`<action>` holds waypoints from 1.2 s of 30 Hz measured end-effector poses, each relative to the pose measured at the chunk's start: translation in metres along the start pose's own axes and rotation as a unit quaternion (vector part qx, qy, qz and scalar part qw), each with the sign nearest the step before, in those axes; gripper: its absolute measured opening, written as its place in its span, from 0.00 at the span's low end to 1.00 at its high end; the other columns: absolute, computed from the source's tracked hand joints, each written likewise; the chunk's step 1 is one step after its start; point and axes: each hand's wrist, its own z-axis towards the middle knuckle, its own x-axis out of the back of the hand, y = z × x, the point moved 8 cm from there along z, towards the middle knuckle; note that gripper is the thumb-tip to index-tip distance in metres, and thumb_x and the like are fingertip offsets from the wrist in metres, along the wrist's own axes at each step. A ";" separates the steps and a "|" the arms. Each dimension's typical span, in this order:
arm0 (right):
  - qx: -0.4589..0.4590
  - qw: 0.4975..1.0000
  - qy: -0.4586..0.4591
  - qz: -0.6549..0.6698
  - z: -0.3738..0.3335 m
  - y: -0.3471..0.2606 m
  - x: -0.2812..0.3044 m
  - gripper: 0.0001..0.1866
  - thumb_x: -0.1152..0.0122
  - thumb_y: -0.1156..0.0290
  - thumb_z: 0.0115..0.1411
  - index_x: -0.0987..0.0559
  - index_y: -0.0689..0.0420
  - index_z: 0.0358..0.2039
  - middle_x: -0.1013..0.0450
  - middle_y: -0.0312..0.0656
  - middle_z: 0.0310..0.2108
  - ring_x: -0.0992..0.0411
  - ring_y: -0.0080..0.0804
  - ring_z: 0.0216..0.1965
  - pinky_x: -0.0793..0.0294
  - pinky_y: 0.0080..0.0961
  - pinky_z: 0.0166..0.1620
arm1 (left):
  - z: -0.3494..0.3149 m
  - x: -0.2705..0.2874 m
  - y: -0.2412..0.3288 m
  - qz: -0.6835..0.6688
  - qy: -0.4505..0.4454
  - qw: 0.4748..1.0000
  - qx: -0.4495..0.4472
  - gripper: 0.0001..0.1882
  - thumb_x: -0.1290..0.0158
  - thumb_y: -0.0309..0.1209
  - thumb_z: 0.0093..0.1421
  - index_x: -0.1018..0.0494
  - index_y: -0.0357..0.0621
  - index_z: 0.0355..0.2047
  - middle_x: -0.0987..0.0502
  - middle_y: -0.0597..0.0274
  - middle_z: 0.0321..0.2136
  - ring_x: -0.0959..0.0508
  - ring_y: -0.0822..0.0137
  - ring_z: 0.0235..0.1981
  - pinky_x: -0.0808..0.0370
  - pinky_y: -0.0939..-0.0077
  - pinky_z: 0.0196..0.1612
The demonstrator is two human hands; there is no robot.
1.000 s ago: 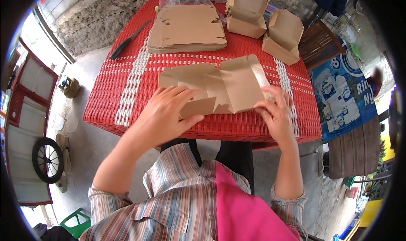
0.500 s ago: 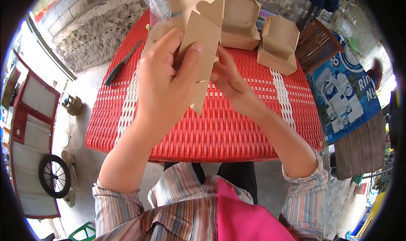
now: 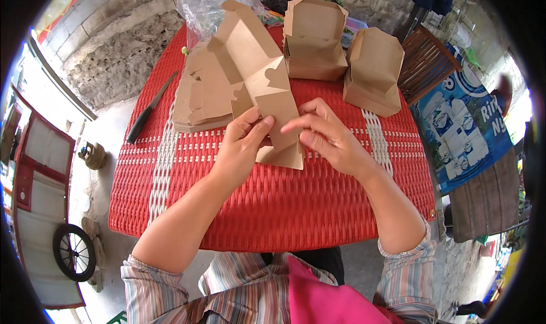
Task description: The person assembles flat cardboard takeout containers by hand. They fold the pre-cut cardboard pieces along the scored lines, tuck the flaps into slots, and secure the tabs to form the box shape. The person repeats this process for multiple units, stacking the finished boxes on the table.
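Observation:
A partly folded brown cardboard box (image 3: 242,48) slants over the red woven table, its long lid side pointing away from me. My left hand (image 3: 242,145) pinches the near panel at its left edge, thumb on top. Beside the panel's right edge is my right hand (image 3: 335,142), fingers apart and bent, holding nothing; whether a fingertip touches the card I cannot tell. A bent flap hangs below the panel near my hands. Under and left of the box lies a stack of flat cardboard blanks (image 3: 196,99).
Two groups of opened brown boxes (image 3: 315,68) (image 3: 372,91) stand at the back right. A black-handled knife (image 3: 149,111) lies on the left of the table (image 3: 296,221). Clear plastic bags (image 3: 207,8) lie at the back. A wooden chair (image 3: 426,57) stands beyond the right edge.
The box has come down and away from me, turning so its inside shows. My right hand has moved from behind the card to its right edge, and its fingers are spread.

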 end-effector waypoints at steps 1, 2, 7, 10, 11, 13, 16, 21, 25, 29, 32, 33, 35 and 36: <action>0.020 1.000 -0.011 -0.020 -0.001 -0.004 0.000 0.11 0.39 0.62 0.64 0.19 0.51 0.44 0.39 0.40 0.42 0.36 0.34 0.50 0.36 0.30 0.57 | -0.001 0.000 0.001 -0.010 -0.008 1.000 0.004 0.13 0.55 0.28 0.71 0.29 0.34 0.51 0.22 0.61 0.43 0.23 0.74 0.43 0.25 0.76 0.49; 0.039 0.998 -0.023 -0.040 -0.002 -0.007 0.000 0.13 0.37 0.59 0.62 0.19 0.51 0.44 0.39 0.39 0.43 0.36 0.34 0.49 0.36 0.31 0.56 | -0.002 0.000 0.004 -0.019 -0.015 1.000 0.009 0.13 0.55 0.28 0.71 0.29 0.34 0.51 0.22 0.61 0.43 0.23 0.74 0.43 0.25 0.76 0.49; 0.058 0.998 -0.030 -0.020 -0.004 -0.013 0.003 0.14 0.25 0.61 0.50 0.17 0.53 0.34 0.38 0.37 0.41 0.37 0.32 0.48 0.36 0.30 0.54 | -0.004 -0.001 0.003 -0.048 -0.021 0.998 0.027 0.14 0.54 0.29 0.71 0.29 0.34 0.52 0.22 0.61 0.44 0.22 0.73 0.44 0.24 0.75 0.50; 0.008 0.999 -0.033 0.015 -0.004 -0.006 0.004 0.13 0.25 0.64 0.50 0.19 0.54 0.31 0.39 0.36 0.40 0.36 0.32 0.48 0.35 0.31 0.54 | -0.009 -0.003 0.003 -0.072 -0.014 0.997 0.038 0.14 0.53 0.29 0.71 0.29 0.34 0.52 0.21 0.62 0.44 0.22 0.73 0.44 0.24 0.74 0.50; 0.008 1.000 -0.025 0.017 -0.004 -0.006 0.004 0.12 0.25 0.64 0.51 0.20 0.55 0.31 0.38 0.36 0.40 0.36 0.31 0.47 0.35 0.31 0.54 | -0.009 -0.001 0.002 -0.075 -0.013 0.996 0.039 0.14 0.53 0.29 0.71 0.29 0.34 0.52 0.21 0.62 0.44 0.22 0.73 0.44 0.24 0.74 0.50; 0.007 1.000 -0.009 0.020 -0.003 -0.006 0.005 0.12 0.26 0.65 0.52 0.20 0.57 0.30 0.38 0.37 0.39 0.35 0.30 0.46 0.35 0.30 0.54 | -0.010 0.001 0.001 -0.077 -0.012 0.996 0.032 0.15 0.52 0.29 0.70 0.28 0.33 0.53 0.21 0.62 0.45 0.22 0.72 0.45 0.24 0.74 0.51; -0.006 0.998 0.026 0.053 -0.004 -0.006 0.004 0.11 0.29 0.67 0.56 0.22 0.60 0.29 0.38 0.38 0.39 0.35 0.30 0.45 0.34 0.29 0.52 | -0.011 -0.001 0.004 -0.062 -0.019 0.998 0.006 0.15 0.51 0.28 0.70 0.28 0.33 0.53 0.21 0.61 0.46 0.22 0.72 0.46 0.25 0.74 0.52; -0.053 0.997 0.038 0.047 -0.004 0.000 -0.001 0.11 0.34 0.71 0.60 0.26 0.62 0.26 0.37 0.40 0.41 0.34 0.30 0.44 0.32 0.28 0.49 | -0.014 -0.004 0.007 -0.040 -0.028 0.999 -0.011 0.15 0.51 0.26 0.69 0.27 0.32 0.53 0.21 0.61 0.45 0.23 0.73 0.46 0.27 0.75 0.53; -0.021 0.998 0.058 0.011 -0.004 -0.005 -0.002 0.11 0.36 0.73 0.60 0.28 0.63 0.25 0.36 0.41 0.42 0.33 0.29 0.43 0.30 0.28 0.47 | -0.014 -0.006 0.012 -0.027 -0.020 0.999 -0.035 0.14 0.51 0.26 0.69 0.27 0.32 0.53 0.20 0.62 0.45 0.23 0.74 0.46 0.27 0.76 0.53; -0.044 0.997 0.064 0.018 -0.005 -0.003 -0.003 0.11 0.36 0.74 0.59 0.28 0.63 0.25 0.35 0.42 0.42 0.31 0.28 0.40 0.28 0.26 0.42 | -0.015 -0.006 0.013 -0.024 -0.026 0.998 -0.044 0.14 0.51 0.26 0.69 0.27 0.33 0.52 0.20 0.63 0.44 0.23 0.74 0.46 0.27 0.77 0.52; -0.034 0.997 0.075 -0.004 -0.005 -0.002 -0.004 0.10 0.35 0.75 0.60 0.27 0.64 0.26 0.35 0.42 0.42 0.30 0.28 0.38 0.26 0.25 0.41 | -0.016 -0.006 0.010 0.029 -0.028 0.998 -0.041 0.13 0.51 0.26 0.69 0.26 0.33 0.52 0.20 0.64 0.44 0.23 0.75 0.46 0.27 0.77 0.52; -0.030 0.996 0.080 -0.016 -0.005 -0.002 -0.004 0.10 0.35 0.75 0.60 0.27 0.64 0.26 0.35 0.42 0.41 0.30 0.28 0.38 0.26 0.24 0.41 | -0.016 -0.006 0.009 0.053 -0.029 0.997 -0.040 0.13 0.51 0.26 0.69 0.26 0.33 0.51 0.20 0.64 0.44 0.24 0.75 0.46 0.27 0.77 0.52; -0.024 0.996 0.091 0.003 -0.005 0.001 -0.005 0.09 0.35 0.76 0.60 0.26 0.64 0.27 0.34 0.41 0.41 0.29 0.26 0.37 0.26 0.24 0.41 | -0.016 -0.008 0.011 0.045 -0.022 0.998 -0.044 0.13 0.52 0.26 0.69 0.27 0.33 0.51 0.20 0.64 0.44 0.23 0.75 0.46 0.26 0.76 0.51; -0.023 0.994 0.097 0.033 -0.005 0.003 -0.004 0.09 0.36 0.76 0.61 0.26 0.65 0.27 0.34 0.40 0.41 0.29 0.26 0.38 0.26 0.23 0.41 | -0.016 -0.008 0.012 0.041 -0.019 0.998 -0.047 0.13 0.52 0.26 0.69 0.27 0.33 0.51 0.20 0.63 0.44 0.23 0.74 0.46 0.26 0.76 0.51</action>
